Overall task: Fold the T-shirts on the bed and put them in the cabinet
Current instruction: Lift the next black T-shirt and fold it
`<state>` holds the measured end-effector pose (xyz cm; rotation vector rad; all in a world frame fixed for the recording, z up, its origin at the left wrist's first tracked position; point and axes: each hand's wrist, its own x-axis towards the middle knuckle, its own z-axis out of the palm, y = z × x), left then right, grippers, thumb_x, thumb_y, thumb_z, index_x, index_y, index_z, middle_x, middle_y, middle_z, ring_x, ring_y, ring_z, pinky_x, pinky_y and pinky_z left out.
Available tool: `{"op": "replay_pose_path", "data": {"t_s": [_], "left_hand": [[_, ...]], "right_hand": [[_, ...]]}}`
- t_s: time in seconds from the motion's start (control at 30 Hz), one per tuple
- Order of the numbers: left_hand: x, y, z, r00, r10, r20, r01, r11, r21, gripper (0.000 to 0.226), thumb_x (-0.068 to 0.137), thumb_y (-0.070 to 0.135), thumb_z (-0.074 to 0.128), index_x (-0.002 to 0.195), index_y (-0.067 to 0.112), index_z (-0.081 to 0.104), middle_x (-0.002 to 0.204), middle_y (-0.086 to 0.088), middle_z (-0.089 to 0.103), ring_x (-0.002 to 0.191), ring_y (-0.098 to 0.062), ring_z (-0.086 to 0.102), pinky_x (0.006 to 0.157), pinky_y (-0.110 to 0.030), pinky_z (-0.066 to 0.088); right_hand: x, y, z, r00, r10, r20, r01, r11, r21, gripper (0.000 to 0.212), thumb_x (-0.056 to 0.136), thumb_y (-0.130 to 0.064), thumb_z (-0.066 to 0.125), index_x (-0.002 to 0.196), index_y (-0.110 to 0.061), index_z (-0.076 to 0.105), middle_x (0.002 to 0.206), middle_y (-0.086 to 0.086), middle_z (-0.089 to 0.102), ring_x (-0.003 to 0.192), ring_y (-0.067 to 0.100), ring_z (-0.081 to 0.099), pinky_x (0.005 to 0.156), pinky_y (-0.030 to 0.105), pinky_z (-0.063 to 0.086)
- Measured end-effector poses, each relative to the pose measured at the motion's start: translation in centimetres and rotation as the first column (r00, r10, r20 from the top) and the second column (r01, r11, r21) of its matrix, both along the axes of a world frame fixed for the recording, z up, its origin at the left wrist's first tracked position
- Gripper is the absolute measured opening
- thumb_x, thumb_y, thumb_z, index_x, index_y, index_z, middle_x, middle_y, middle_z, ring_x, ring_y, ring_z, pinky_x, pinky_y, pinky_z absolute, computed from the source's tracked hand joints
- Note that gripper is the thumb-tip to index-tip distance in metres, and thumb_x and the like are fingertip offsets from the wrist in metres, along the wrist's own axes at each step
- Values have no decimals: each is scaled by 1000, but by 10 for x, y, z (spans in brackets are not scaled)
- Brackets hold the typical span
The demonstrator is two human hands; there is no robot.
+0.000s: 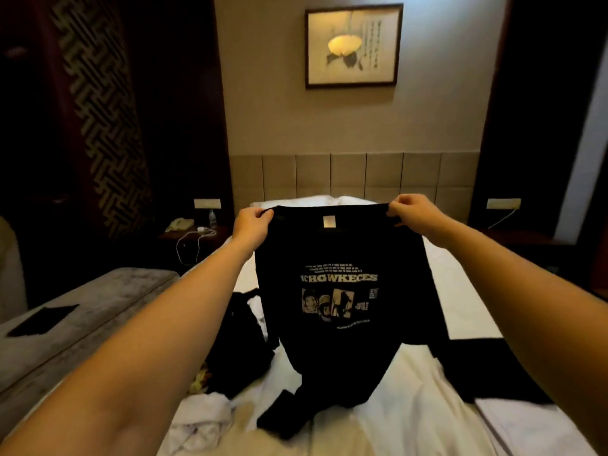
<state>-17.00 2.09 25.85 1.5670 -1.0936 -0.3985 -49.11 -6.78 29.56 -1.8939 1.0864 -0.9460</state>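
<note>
At far left a grey upholstered bench with a plush, velvety nap runs beside the bed; a flat black rectangular item lies on its top. Behind it, a dark nightstand carries a pale telephone, a small bottle and a looped white cable.

The left hand has its fingers curled, pinching one shoulder of a black T-shirt. The garment hangs upright and spread between the hands, above the bed; its hem bunches on the white sheet. The soft, matte fabric bears a cream print of block lettering over a row of small picture panels, with a square neck label near the collar.

Below the left forearm, a heap of dark and white clothing lies crumpled on the mattress, with a rumpled white garment nearer the foot.

The right hand grips the opposite shoulder, fingers closed on the cloth.

A padded headboard of rectangular panels backs the bed; a dark-framed picture hangs above. A flat dark cloth lies on the bed at right.
</note>
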Motion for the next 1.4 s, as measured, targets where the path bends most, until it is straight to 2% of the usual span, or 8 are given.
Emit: {"op": "replay_pose_path", "data": {"t_s": [0.2, 0.4, 0.6, 0.8, 1.03, 1.13, 1.3, 1.4], "left_hand": [[-22, 12, 90, 986, 45, 163, -4, 971, -241, 23, 103, 25, 52, 93, 9, 64, 78, -6, 58, 70, -17, 52, 62, -31, 36], [-31, 23, 126, 967, -9, 254, 79, 960, -268, 22, 103, 26, 53, 98, 9, 67, 81, -2, 64, 70, -12, 58, 61, -25, 42], [-32, 39, 103, 936, -162, 311, 191, 980, -64, 29, 103, 29, 53, 103, 5, 68, 88, -11, 63, 77, -21, 59, 71, -33, 43], [-35, 62, 98, 917, -138, 375, 166, 985, -41, 30, 106, 31, 43, 100, 9, 62, 80, -6, 56, 70, -20, 52, 61, -32, 37], [-35, 82, 81, 891, -375, 257, 310, 915, 258, 48, 74, 45, 83, 100, 5, 75, 90, -13, 71, 84, -18, 66, 78, -28, 46], [-30, 91, 67, 837, -446, 317, 300, 859, 415, 26, 76, 27, 85, 97, 14, 77, 96, -4, 75, 91, -13, 69, 81, -21, 51], [-25, 96, 39, 852, -349, 391, 169, 889, 427, 17, 96, 19, 65, 100, 3, 71, 89, -12, 62, 85, -27, 56, 74, -33, 41], [-29, 116, 31, 882, -469, 39, 345, 701, 624, 25, 99, 16, 57, 117, 1, 67, 110, -13, 66, 104, -27, 62, 92, -35, 48]], "right_hand": [[-24, 6, 82, 935, -123, -332, -43, 890, -453, 26, 83, 2, 66, 106, -9, 59, 96, 7, 58, 91, 25, 59, 80, 39, 49], [-38, 7, 109, 922, -349, -169, 115, 662, -741, 14, 90, -4, 65, 101, 3, 71, 98, 20, 63, 88, 36, 59, 82, 45, 50], [-56, 17, 84, 906, -344, -245, 138, 789, -599, 23, 93, -24, 68, 89, -2, 74, 79, 14, 69, 72, 30, 66, 74, 45, 56], [-74, 37, 78, 913, -29, -407, -107, 946, -307, 3, 89, -15, 72, 91, -15, 70, 85, 5, 67, 79, 17, 63, 63, 15, 49], [-79, 44, 46, 929, -201, -310, 70, 919, -387, 12, 93, -11, 66, 96, -1, 71, 82, 10, 65, 76, 24, 62, 68, 29, 51], [-81, 50, 31, 959, -161, -235, 83, 947, -310, 20, 98, -15, 59, 95, 2, 69, 82, 17, 62, 71, 25, 55, 66, 30, 44], [-85, 69, 6, 992, 119, -43, -116, 991, 63, 29, 104, -22, 46, 117, -3, 62, 95, 17, 62, 86, 25, 61, 79, 33, 47], [-91, 93, 1, 943, 312, -114, -247, 887, 390, 30, 99, -21, 54, 122, -2, 57, 105, 20, 69, 93, 29, 69, 84, 36, 54]]}}
